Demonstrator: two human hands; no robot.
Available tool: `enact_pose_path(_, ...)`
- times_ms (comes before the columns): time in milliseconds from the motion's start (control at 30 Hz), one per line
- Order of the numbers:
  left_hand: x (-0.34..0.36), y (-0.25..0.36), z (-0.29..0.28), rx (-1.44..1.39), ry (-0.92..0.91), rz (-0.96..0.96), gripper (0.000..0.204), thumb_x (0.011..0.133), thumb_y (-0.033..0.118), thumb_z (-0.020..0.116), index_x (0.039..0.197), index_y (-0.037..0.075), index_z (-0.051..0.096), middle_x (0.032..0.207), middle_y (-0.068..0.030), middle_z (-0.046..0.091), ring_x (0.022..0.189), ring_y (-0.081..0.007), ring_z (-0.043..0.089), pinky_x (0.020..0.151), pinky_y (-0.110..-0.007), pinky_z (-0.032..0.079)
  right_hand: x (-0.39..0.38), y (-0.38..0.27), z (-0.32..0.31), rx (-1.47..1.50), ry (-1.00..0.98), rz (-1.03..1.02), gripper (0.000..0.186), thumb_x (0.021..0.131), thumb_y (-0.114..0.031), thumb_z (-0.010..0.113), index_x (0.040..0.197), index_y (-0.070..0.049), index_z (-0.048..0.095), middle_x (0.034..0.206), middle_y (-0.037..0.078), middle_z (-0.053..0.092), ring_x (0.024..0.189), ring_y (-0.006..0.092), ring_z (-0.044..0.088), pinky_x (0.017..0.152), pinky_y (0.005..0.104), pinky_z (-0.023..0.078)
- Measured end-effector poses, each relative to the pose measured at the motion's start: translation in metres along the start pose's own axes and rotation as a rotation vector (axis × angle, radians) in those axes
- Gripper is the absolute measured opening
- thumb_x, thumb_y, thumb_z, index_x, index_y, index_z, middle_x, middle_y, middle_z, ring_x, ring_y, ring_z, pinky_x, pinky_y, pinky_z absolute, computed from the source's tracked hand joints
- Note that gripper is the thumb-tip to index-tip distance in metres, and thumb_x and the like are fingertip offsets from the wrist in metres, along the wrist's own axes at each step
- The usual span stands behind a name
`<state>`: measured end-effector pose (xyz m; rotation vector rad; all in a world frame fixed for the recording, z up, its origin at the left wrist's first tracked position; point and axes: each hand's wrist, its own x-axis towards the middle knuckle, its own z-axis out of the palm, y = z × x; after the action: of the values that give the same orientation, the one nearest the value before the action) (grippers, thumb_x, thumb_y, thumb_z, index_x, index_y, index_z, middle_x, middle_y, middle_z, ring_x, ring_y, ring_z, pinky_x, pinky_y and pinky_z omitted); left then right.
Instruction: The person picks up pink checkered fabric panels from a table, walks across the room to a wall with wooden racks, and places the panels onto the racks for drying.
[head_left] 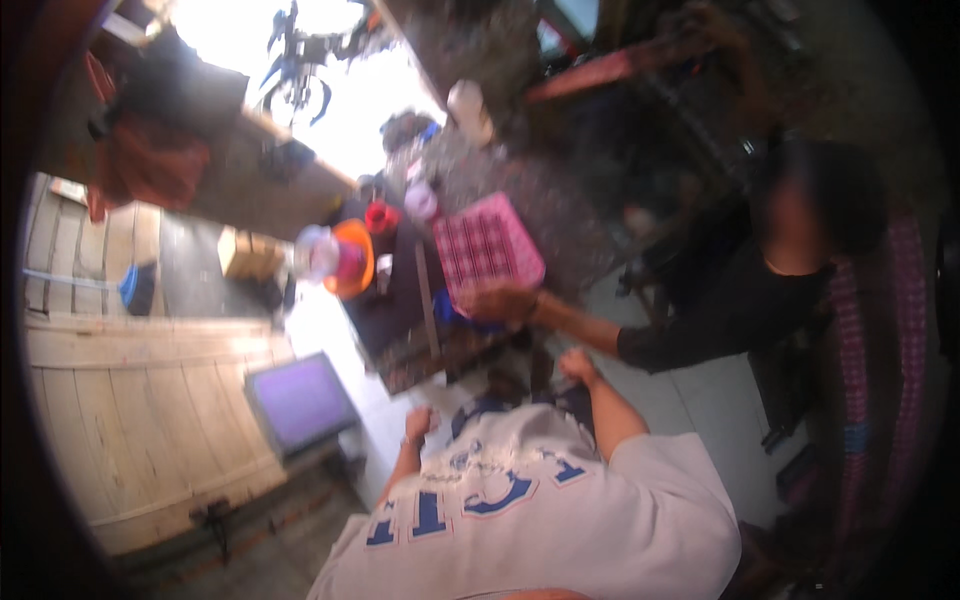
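My left hand (pixel 420 423) is curled into a fist in front of my body, near the low dark table (pixel 405 285). Similarly closed, my right hand (pixel 575 363) is just below a co-worker's forearm. Nothing shows sticking out of either fist, though the picture is blurred. On the table's right side lies a pink basket (pixel 520 240) with a dark checked pattern inside. The co-worker's hand (pixel 497 302) rests at its near edge, and a blue thing (pixel 447 305) shows beside it. Neither of my hands touches the basket.
An orange bowl-like thing (pixel 352 258), a red cup (pixel 381 216) and a pale lilac round container (pixel 421 200) stand at the table's left and far side. A purple-topped box (pixel 300 402) is left of me. A co-worker in dark clothing (pixel 700 310) sits at right.
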<state>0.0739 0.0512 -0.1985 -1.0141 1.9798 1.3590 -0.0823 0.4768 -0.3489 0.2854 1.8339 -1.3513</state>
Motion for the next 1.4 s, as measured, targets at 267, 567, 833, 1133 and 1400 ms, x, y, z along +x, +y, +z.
enact_pose_path(267,-0.082,0.022,0.001,-0.375,0.211,-0.377,0.032,0.088,0.024,0.047,0.112,0.002,0.053,0.099,-0.0099,0.062,0.08,-0.0191,0.062,0.066,-0.031,0.05,-0.011,-0.107,0.062,0.295,-0.304,0.367,0.019,0.082,-0.022,0.057,0.094,-0.007,0.059,0.082,0.005,0.062,0.063,0.0142,0.06,0.055,0.0292,0.05)
enact_pose_path(567,-0.137,-0.023,0.014,-0.401,0.26,-0.44,0.032,0.088,0.024,0.048,0.114,0.004,0.05,0.099,-0.0097,0.062,0.079,-0.0191,0.061,0.064,-0.03,0.048,0.043,-0.145,0.114,1.183,-0.043,0.429,0.01,0.083,-0.014,0.06,0.091,-0.01,0.056,0.079,0.006,0.063,0.066,0.0169,0.06,0.057,0.0315,0.053)
enact_pose_path(833,-0.153,-0.053,0.018,-0.251,0.241,-0.258,0.032,0.088,0.024,0.049,0.112,0.004,0.05,0.099,-0.0092,0.062,0.078,-0.0188,0.061,0.063,-0.029,0.048,0.066,-0.162,0.119,1.086,0.173,0.382,0.007,0.08,-0.012,0.064,0.082,-0.01,0.058,0.07,0.001,0.061,0.056,0.011,0.057,0.045,0.0243,0.049)
enact_pose_path(1133,-0.106,-0.044,0.013,-0.274,0.148,-0.226,0.031,0.088,0.023,0.049,0.111,0.003,0.053,0.098,-0.0094,0.063,0.077,-0.0172,0.062,0.063,-0.029,0.048,0.035,-0.25,0.11,1.084,0.125,-0.013,0.014,0.08,-0.011,0.063,0.092,-0.006,0.058,0.084,0.005,0.062,0.074,0.0178,0.062,0.061,0.0295,0.053)
enact_pose_path(1400,-0.029,0.091,0.009,-0.235,-0.246,0.19,0.031,0.092,0.024,0.047,0.114,0.004,0.054,0.101,-0.009,0.062,0.087,-0.0174,0.061,0.072,-0.029,0.048,-0.081,-0.408,0.132,0.74,-0.233,-0.446,0.013,0.085,-0.009,0.052,0.096,-0.002,0.056,0.085,0.011,0.063,0.073,0.0219,0.065,0.068,0.0331,0.053)
